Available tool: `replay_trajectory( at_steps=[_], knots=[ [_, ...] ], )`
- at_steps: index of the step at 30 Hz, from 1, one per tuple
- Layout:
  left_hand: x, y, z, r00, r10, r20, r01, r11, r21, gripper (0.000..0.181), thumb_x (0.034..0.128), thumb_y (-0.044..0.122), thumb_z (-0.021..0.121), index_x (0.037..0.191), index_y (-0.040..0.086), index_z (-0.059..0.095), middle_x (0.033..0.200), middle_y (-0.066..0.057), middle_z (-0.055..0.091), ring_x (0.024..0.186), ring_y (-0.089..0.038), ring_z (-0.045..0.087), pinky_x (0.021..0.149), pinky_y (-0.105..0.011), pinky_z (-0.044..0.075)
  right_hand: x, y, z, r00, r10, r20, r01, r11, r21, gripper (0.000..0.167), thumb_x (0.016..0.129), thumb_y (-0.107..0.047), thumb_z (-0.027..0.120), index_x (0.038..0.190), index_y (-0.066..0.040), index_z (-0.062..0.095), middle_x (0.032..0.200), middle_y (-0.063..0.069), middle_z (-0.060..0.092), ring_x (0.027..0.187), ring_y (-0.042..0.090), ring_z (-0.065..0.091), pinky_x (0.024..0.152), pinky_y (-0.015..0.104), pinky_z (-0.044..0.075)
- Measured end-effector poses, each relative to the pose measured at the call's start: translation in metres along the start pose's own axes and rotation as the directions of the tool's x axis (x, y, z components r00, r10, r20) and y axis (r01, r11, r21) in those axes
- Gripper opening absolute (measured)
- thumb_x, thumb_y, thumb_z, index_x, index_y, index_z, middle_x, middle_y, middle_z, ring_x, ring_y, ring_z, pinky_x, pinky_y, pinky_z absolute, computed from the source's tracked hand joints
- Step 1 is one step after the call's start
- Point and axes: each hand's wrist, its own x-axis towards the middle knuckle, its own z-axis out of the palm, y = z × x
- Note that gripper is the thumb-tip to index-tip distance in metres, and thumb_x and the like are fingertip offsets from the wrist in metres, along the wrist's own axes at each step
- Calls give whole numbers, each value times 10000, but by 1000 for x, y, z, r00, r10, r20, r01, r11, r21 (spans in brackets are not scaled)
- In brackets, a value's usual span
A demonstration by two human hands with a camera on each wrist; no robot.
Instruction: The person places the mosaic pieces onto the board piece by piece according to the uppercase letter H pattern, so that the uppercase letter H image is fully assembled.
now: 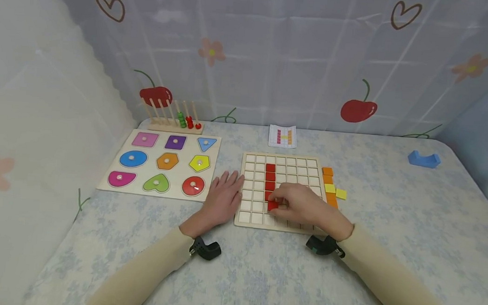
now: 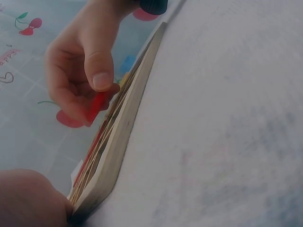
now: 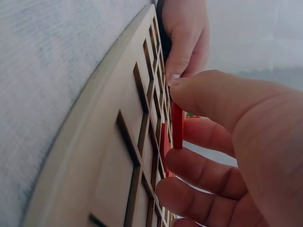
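Observation:
A wooden grid board lies flat on the patterned cloth, with a column of red square tiles set in its third column of cells. My right hand is over the board and pinches a red square tile between thumb and fingers. In the left wrist view that red tile stands on edge, tilted, just above the grid. My left hand lies palm down beside the board, its fingers extended and touching the left edge. The right hand hides several cells at the lower right.
Orange tiles and yellow tiles lie by the board's right edge. Behind it is a pattern card. A knobbed shape puzzle and a bead-counting stand are on the left; a blue cradle-shaped piece sits far right.

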Motion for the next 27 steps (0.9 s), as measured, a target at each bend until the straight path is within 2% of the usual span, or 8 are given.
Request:
replay_trajectory(
  at_steps=[11,27],
  knots=[
    [0,1,-2,1000,-11,15,11,1000,4,518,1064,202,439,1559,52,414,1650,-191,334,1571,-418,202,1253,-613,157,2,-2,3,1000,25,3,-25,999,26,202,883,-268,786,1044,-148,765,830,-66,637,688,33,471,642,205,422],
    [-1,0,0,1000,2,2,-2,1000,7,514,1063,204,446,1552,47,426,1640,-197,351,1565,-424,219,1247,-621,169,1,-5,7,999,44,-3,-44,999,27,153,869,-256,800,983,-158,767,820,-56,642,699,50,475,644,212,421]
  ],
)
